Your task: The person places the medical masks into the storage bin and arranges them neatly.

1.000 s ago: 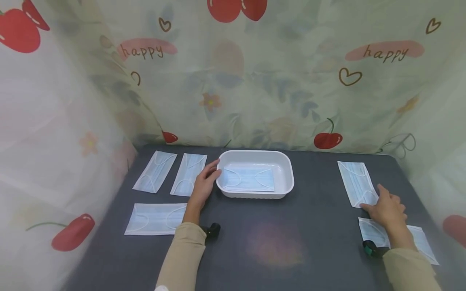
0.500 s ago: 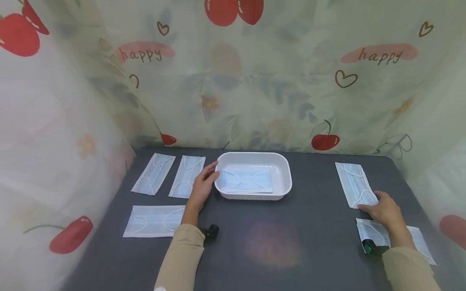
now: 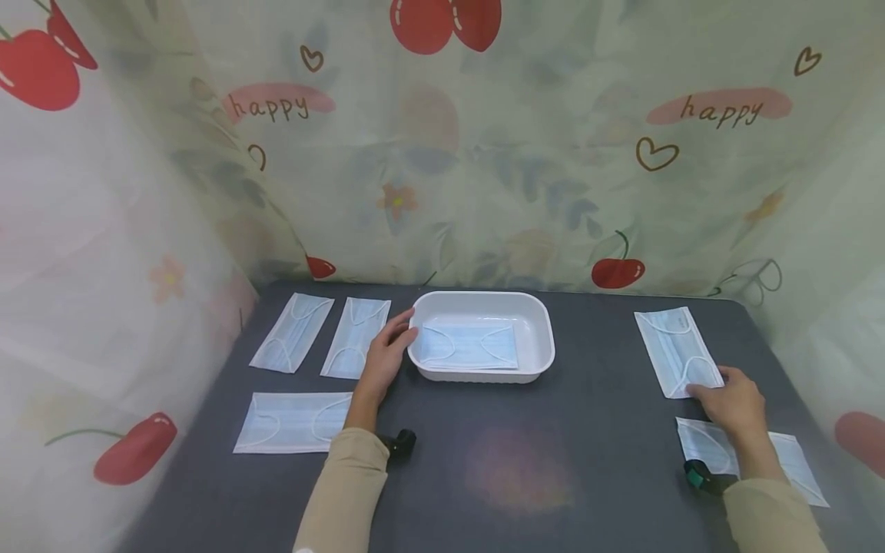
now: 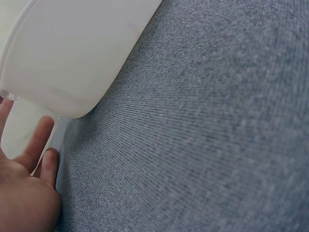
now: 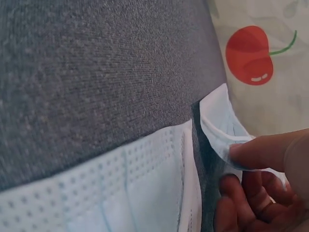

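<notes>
Near: one mask on the table, partly hidden under the right forearm. Beyond it, I have the right hand pinching the near end of the upper-right mask, which bows in the grip. Left hand: fingers extended, touching the white tray; a mask lies inside. I judge the step as pick-up; next calls for a firm pinch and clean lift.

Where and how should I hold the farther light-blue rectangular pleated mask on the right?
Probably pinch the mask by its near short edge, from the near right, thumb above and fingers beneath: it's a thin sheet, and the right hand pinches that end, which appears lifted.
</notes>
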A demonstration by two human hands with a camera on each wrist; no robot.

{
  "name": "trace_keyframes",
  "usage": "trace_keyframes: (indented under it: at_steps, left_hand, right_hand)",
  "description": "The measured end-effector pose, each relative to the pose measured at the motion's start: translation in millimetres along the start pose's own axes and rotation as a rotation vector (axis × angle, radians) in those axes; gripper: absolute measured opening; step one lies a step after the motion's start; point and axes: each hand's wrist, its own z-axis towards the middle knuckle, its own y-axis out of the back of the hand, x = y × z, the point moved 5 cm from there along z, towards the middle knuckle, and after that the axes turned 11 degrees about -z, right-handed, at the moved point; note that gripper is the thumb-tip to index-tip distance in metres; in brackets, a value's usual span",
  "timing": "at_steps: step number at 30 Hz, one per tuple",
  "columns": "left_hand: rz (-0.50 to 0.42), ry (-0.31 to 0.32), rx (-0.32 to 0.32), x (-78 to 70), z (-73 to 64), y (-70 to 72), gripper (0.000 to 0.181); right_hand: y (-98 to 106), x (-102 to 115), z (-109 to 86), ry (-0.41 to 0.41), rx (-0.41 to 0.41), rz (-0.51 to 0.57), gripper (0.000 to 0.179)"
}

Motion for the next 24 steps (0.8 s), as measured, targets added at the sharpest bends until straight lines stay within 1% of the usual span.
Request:
trace_keyframes:
  at_steps: [4, 8, 12, 17, 21, 24]
  left_hand:
    - [0.004, 0.0, -0.001, -0.4, 0.0, 0.2, 0.04]
    - [0.007, 0.006, 0.002, -0.3, 0.0, 0.5, 0.039]
    - [0.005, -0.004, 0.008, -1.8, -0.2, -0.1, 0.04]
    - [0.007, -0.008, 0.007, -2.8, -1.4, 0.0, 0.04]
    - [0.008, -0.01, 0.013, -1.7, -1.6, -0.1, 0.041]
    - [0.006, -0.018, 0.019, -1.3, -1.5, -0.9, 0.041]
  right_hand:
    - [1.7, 2.1, -2.8, 0.014, -0.032, 0.026, 0.065]
    - [0.8, 3.0, -4.3, -0.01, -0.039, 0.113, 0.061]
    - [-2.9, 4.0, -5.8, -0.047, -0.043, 0.284, 0.059]
    - [-7.4, 6.2, -5.1, -0.104, -0.034, 0.528, 0.059]
    - [-6.7, 7.9, -4.5, -0.14, -0.04, 0.695, 0.06]
    - [-3.9, 10.0, -5.5, -0.144, -0.034, 0.796, 0.061]
